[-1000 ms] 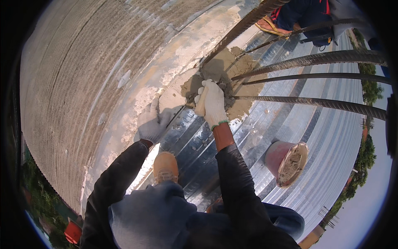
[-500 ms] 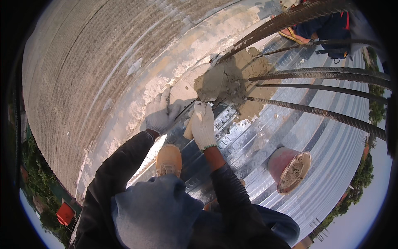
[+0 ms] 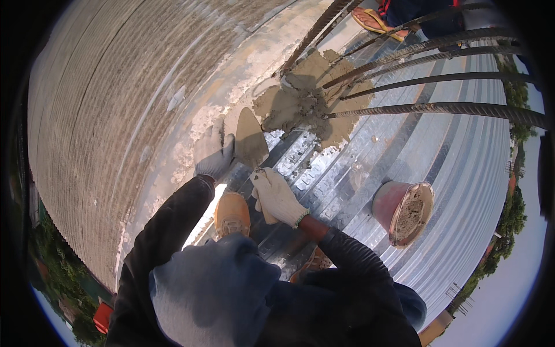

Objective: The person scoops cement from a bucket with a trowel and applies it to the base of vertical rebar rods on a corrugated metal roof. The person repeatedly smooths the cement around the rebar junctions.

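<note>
My right hand point(image 3: 275, 194), in a pale knit glove, is closed round the wooden handle of a pointed trowel point(image 3: 250, 139). The blade, coated in grey mortar, points away from me. Just left of it, my gloved left hand point(image 3: 213, 153) rests with fingers apart against the pale concrete ledge point(image 3: 191, 136); it appears to hold nothing. Beyond the blade, a heap of wet mortar point(image 3: 289, 109) spreads over the ledge's edge and the ribbed metal decking point(image 3: 370, 147), around the feet of the steel bars.
Several ribbed steel bars point(image 3: 439, 108) rise from the mortar and lean right. A reddish bucket point(image 3: 393, 202) with mortar inside stands on the decking at right. Another person's sandalled foot point(image 3: 373, 22) is at the far right. A ribbed grey surface point(image 3: 121, 104) fills the left side.
The trowel has come off the mortar heap, moving left and nearer me, beside my left hand. My right hand has turned with it. The left hand stays at the ledge.
</note>
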Motion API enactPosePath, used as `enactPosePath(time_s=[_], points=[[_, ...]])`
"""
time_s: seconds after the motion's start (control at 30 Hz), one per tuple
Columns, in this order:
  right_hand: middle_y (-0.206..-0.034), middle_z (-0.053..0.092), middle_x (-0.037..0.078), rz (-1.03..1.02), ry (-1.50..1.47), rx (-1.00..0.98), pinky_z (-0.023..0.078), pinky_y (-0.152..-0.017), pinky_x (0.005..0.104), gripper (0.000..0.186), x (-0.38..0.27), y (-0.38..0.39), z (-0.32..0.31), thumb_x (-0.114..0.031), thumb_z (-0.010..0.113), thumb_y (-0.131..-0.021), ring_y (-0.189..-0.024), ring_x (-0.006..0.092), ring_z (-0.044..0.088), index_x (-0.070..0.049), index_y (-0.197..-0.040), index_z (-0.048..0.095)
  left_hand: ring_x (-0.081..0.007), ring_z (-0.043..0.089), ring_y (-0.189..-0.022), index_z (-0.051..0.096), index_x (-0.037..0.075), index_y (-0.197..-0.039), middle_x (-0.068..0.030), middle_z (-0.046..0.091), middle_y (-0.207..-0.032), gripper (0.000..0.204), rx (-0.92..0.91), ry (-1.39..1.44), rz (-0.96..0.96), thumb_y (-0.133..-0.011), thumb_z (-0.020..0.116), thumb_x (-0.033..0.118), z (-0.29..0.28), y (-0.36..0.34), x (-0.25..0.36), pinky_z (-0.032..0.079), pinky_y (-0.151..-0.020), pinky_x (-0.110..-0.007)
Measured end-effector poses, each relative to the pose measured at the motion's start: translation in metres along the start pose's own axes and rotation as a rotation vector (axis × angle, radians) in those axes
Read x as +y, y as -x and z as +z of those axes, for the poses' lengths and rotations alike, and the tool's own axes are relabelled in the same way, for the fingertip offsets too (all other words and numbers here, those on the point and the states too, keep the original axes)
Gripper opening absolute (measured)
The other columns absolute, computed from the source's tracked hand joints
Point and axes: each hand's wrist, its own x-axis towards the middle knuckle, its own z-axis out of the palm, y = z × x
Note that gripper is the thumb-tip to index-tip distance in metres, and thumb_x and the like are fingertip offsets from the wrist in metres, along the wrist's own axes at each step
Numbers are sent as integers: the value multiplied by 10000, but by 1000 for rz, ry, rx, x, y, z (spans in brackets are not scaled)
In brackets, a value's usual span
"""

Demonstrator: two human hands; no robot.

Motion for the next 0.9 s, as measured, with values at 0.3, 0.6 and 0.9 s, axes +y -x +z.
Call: enactPosePath(time_s=[0.3, 0.6, 0.9], points=[[-1040, 755, 273, -308, 1053, 230, 608, -824, 589, 288, -13, 163, -184, -293, 720, -1101, -985, 530, 761, -34, -1206, 650, -498, 772, -1122, 589, 85, -1674, -304, 765, -1302, 702, 12, -37, -80, -1076, 670, 443, 2, 2, -8, 595, -992, -590], [-932, 765, 252, -11, 1134, 354, 621, -830, 591, 381, -8, 241, -215, -417, 710, -1147, -956, 505, 779, -37, -1156, 696, -492, 777, -1091, 611, 56, -1643, -298, 774, -1207, 681, 94, -37, 12, -1084, 667, 440, 13, 3, -5, 601, -973, -582], [-983, 768, 246, -443, 1167, 261, 615, -860, 579, 372, -37, 140, -186, -400, 650, -1176, -982, 496, 775, -40, -1192, 738, -477, 781, -1110, 612, 74, -1650, -281, 785, -1237, 680, 96, -79, 19, -1097, 653, 467, 13, 1, -12, 597, -1003, -584]])
